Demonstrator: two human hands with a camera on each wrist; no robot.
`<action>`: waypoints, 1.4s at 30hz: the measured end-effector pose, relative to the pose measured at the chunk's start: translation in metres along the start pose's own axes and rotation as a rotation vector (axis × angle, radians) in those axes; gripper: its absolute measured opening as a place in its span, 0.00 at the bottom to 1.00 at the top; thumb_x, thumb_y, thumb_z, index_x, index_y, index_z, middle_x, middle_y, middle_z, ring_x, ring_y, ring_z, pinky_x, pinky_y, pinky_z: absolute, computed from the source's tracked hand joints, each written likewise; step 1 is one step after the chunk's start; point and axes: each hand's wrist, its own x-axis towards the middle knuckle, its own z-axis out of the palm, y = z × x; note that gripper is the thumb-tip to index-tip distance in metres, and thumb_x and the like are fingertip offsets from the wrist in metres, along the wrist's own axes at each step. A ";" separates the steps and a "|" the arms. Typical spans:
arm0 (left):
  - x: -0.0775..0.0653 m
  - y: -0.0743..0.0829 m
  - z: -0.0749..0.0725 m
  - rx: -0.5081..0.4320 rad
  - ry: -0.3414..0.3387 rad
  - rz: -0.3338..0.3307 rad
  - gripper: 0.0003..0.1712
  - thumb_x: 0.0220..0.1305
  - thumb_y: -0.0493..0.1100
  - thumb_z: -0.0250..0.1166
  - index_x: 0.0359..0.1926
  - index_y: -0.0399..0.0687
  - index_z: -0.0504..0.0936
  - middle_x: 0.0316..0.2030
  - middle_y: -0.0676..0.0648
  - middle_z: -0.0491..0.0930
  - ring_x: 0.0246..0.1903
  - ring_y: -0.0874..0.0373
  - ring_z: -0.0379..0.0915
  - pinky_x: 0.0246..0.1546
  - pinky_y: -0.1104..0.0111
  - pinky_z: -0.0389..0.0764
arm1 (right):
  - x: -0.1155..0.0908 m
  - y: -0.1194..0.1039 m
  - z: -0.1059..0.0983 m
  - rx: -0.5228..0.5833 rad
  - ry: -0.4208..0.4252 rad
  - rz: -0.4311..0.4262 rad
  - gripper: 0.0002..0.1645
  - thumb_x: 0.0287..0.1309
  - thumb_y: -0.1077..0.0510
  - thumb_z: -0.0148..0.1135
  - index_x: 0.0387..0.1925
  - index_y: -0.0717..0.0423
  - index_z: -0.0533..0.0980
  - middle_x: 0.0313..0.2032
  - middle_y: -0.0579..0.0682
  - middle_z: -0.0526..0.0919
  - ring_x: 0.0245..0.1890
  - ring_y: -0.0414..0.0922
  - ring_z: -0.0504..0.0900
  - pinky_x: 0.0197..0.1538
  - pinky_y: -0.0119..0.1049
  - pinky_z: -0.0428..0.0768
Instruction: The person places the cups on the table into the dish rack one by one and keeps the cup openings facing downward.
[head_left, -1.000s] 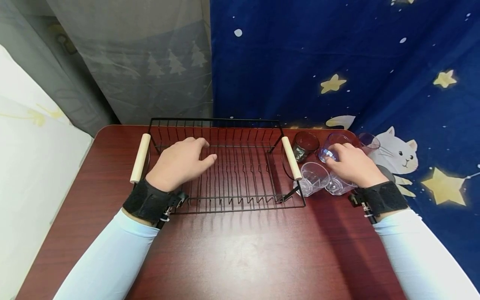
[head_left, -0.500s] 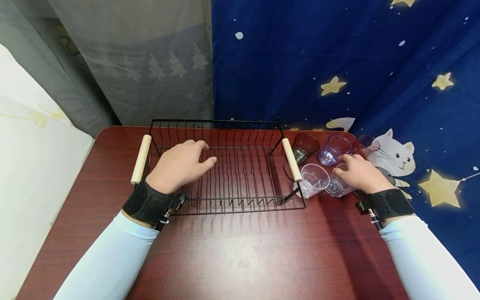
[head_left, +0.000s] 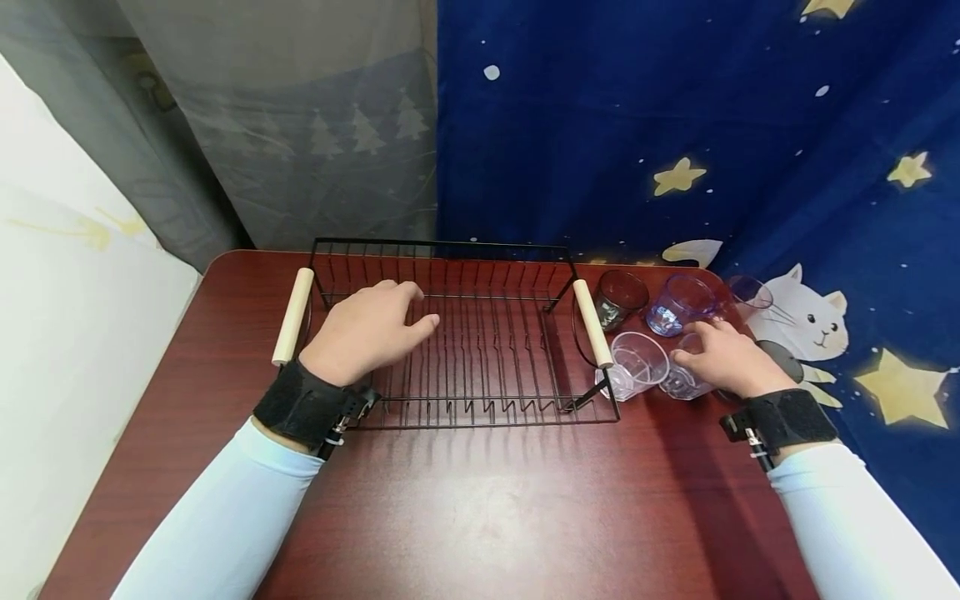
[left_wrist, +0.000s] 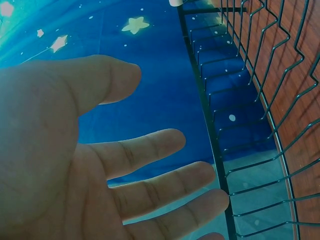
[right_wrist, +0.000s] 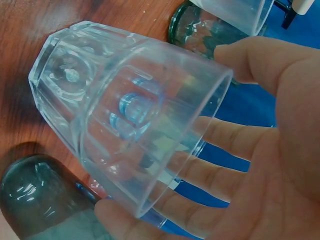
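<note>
At 8 o'clock in the head view, a close-fitting, pale blue left sleeve (head_left: pixel 217 517) is worn; at 4 o'clock it is matched by a right sleeve (head_left: pixel 855 517), paled almost to white. The sleeves are ended short of the wrists, where a broad, matt black left wristband (head_left: pixel 292 406) and a similar right wristband (head_left: pixel 791 417) are worn. Small black fittings, picked out in silver and white, are carried: the left fitting (head_left: pixel 352 408) at its band's 3 o'clock edge, the right fitting (head_left: pixel 737 427) at 9 o'clock. The left hand (head_left: pixel 371 325) and right hand (head_left: pixel 727 354) are left bare.
</note>
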 end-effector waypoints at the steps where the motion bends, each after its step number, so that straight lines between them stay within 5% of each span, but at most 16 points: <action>1: 0.000 0.000 0.000 0.002 0.000 0.001 0.33 0.72 0.62 0.54 0.67 0.45 0.73 0.56 0.39 0.77 0.48 0.44 0.80 0.45 0.49 0.80 | -0.001 0.001 0.000 0.000 -0.001 0.000 0.39 0.62 0.45 0.62 0.60 0.75 0.69 0.59 0.80 0.70 0.68 0.75 0.56 0.64 0.72 0.62; 18: 0.003 0.003 0.002 0.003 0.003 0.015 0.33 0.72 0.63 0.54 0.66 0.45 0.74 0.56 0.40 0.78 0.46 0.45 0.80 0.43 0.50 0.80 | -0.007 0.005 0.008 -0.003 0.058 0.029 0.42 0.57 0.43 0.67 0.59 0.74 0.69 0.60 0.83 0.65 0.66 0.75 0.59 0.61 0.73 0.64; 28: 0.002 0.003 0.002 -0.001 0.002 0.008 0.33 0.72 0.62 0.54 0.67 0.46 0.73 0.58 0.40 0.77 0.48 0.44 0.80 0.44 0.49 0.80 | -0.011 0.005 0.006 0.002 0.127 0.012 0.39 0.56 0.40 0.68 0.55 0.69 0.74 0.54 0.75 0.75 0.56 0.69 0.72 0.52 0.70 0.72; 42: 0.002 0.001 0.001 -0.008 -0.001 0.000 0.33 0.71 0.63 0.54 0.66 0.47 0.73 0.57 0.41 0.77 0.48 0.45 0.80 0.44 0.49 0.80 | -0.027 -0.013 -0.022 -0.009 0.229 0.030 0.39 0.56 0.44 0.68 0.57 0.71 0.71 0.51 0.76 0.72 0.50 0.72 0.72 0.49 0.70 0.71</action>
